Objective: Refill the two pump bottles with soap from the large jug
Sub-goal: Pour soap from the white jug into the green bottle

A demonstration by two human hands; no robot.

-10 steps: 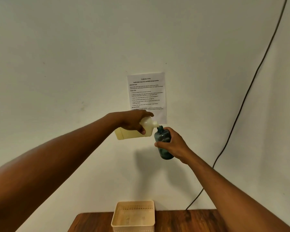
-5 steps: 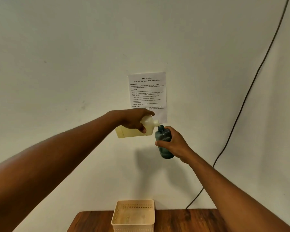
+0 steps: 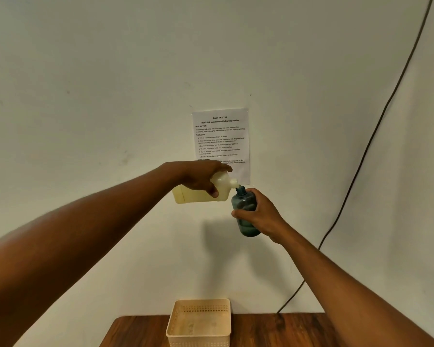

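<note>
Mid-frame, the left hand is gripping the tipped cream plastic jug, pouring into the teal plastic bottle the right hand is clasping; next, probably levelling the jug.

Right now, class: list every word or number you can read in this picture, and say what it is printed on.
"TASK ID: 3791": top line of the paper sheet on the wall.
"Refill dish soap into multiple pump bottles": its title line.
"DESCRIPTION" and "TASK GOAL": its headings.
The numbered steps below: too small to read reliably.
The jug, bottle and basket: no readable text.
</note>
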